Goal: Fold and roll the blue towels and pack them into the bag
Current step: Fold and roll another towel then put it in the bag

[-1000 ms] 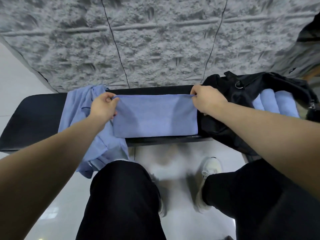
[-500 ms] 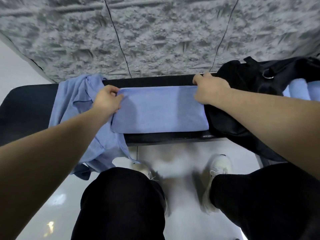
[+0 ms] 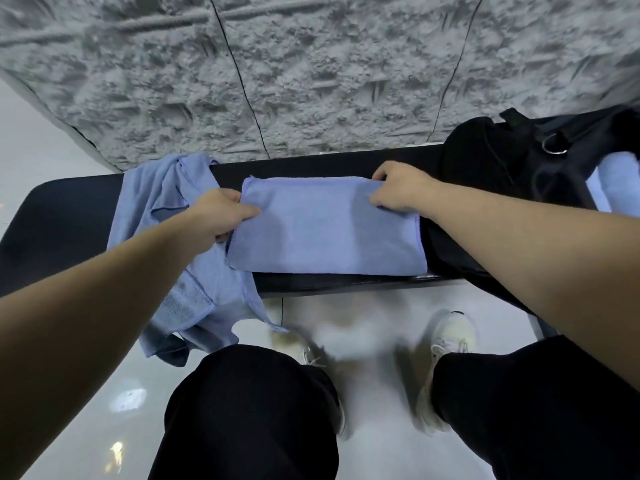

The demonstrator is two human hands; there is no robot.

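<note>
Your folded blue towel [image 3: 325, 226] lies flat across the middle of the black tabletop [image 3: 62, 216], a neat rectangle with its near edge right along the tabletop's front lip. Your left hand [image 3: 218, 216] has it at the nine o'clock end, fingers curled round that short edge with the thumb laid on top of the cloth. Your right hand [image 3: 398, 188] is at the towel's two o'clock corner, fingers bent and gripping the far edge there, knuckles up.

Off at nine o'clock from the folded piece, a loose heap of blue towels [image 3: 173, 258] sprawls over the tabletop and hangs down off the front edge toward the floor [image 3: 104, 393]; your left wrist crosses above it. At three o'clock sits the black bag [image 3: 491, 168], touching the towel's right end, with a metal ring [image 3: 554, 143] showing near its top. Inside its opening, at the far right, you can see rolled blue towels [image 3: 609, 181] already packed, partly cut off by the frame edge.

A rough grey wall [image 3: 311, 64] stands behind the tabletop, and your black-trousered knees [image 3: 252, 393] and pale shoes [image 3: 450, 341] fill the six o'clock area.
</note>
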